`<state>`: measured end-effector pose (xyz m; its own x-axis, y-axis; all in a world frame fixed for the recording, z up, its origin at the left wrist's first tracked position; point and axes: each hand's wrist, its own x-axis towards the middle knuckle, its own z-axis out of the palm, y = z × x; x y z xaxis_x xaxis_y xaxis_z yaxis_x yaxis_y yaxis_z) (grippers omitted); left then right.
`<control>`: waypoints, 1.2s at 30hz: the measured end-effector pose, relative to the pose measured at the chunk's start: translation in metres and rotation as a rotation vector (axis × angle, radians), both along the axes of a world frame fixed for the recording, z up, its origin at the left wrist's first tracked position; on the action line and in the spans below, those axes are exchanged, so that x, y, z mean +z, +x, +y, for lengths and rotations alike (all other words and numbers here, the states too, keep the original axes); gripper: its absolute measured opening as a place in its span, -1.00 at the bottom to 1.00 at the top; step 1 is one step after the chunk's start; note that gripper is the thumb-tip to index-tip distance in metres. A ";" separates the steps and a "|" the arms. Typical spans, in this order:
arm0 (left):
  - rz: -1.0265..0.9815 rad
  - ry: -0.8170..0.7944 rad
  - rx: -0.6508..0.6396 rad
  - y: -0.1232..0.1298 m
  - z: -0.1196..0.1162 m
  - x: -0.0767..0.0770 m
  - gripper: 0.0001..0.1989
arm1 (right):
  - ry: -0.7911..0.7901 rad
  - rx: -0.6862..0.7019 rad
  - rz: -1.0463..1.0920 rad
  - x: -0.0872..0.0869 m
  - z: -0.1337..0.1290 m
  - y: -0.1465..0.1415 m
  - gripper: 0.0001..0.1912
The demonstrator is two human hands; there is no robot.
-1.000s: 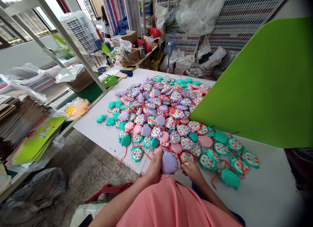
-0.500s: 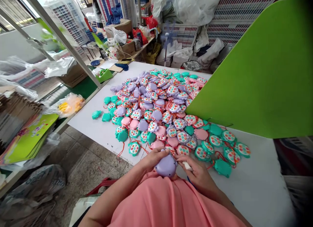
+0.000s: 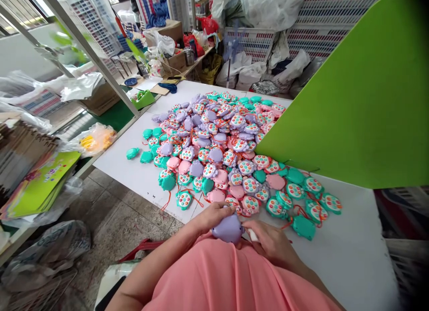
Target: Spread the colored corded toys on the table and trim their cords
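Observation:
My left hand point(image 3: 214, 215) is closed on a purple turtle-shaped plastic toy point(image 3: 228, 229), its plain back facing up, close against my pink top. At the toy's right edge, my right hand point(image 3: 268, 237) is closed around a small white object point(image 3: 253, 235), of which only a part shows; its kind I cannot make out. The right fingertips sit at or very near the toy's edge. Just beyond my hands lies a big heap of similar toys point(image 3: 216, 155) in purple, pink and teal, many with coloured dots and orange-red cords.
The heap spreads over a white table point(image 3: 115, 168). A tall green panel point(image 3: 348, 105) stands on its right side. At the left, a side shelf carries stacked cardboard point(image 3: 20, 154) and green printed sheets point(image 3: 50, 181). Plastic crates point(image 3: 251, 45) and bags stand behind.
My right hand has shifted slightly, and less of the white object shows. The purple toy has turned a little in my left hand. The heap looks the same.

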<state>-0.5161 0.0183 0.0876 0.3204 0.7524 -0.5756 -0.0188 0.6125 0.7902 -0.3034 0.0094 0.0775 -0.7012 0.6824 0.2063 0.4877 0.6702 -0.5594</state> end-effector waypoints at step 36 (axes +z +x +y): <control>0.003 -0.077 0.030 0.003 -0.011 -0.002 -0.47 | 0.111 0.018 -0.019 0.002 -0.007 -0.004 -0.72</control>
<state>-0.5136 0.0070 0.0853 0.2969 0.7148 -0.6332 -0.0355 0.6709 0.7407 -0.3077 0.0024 0.0790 -0.7177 0.6432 0.2667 0.4847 0.7365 -0.4719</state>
